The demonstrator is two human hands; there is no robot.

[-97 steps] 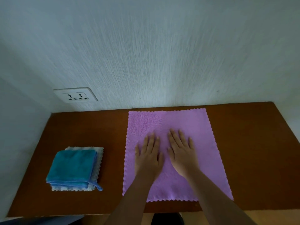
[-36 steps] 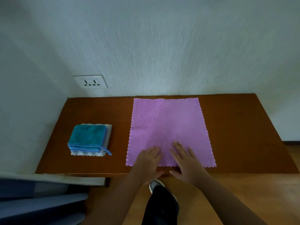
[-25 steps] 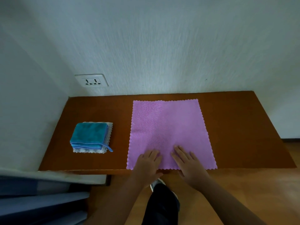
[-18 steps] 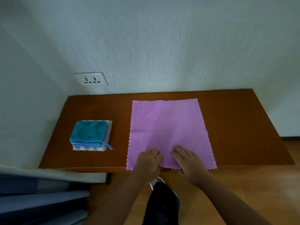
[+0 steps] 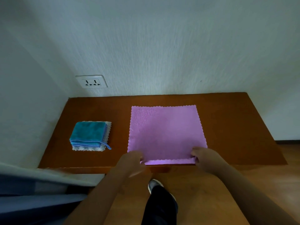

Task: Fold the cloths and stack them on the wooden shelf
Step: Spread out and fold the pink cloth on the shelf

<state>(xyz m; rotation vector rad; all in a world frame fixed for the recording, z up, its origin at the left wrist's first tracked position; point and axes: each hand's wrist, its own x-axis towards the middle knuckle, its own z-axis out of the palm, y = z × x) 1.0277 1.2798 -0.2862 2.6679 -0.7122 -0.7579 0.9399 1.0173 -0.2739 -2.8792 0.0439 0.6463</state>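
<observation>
Left hand: back up, fingers curled, pinching the near left corner of the purple cloth; outline slightly blurred.
Right hand: back up, thumb lying on top of the cloth's near right corner, fingers curled under the edge.
Spacing of hands: well apart, level with each other, one at each near corner.
Left forearm: bare, rising from the bottom edge and slanting right towards its hand.
Right forearm: bare, entering from the bottom right corner and slanting left.
Leg: dark trouser leg, between the two forearms.
Foot: grey shoe, toe pointing forward, below the hands.
</observation>
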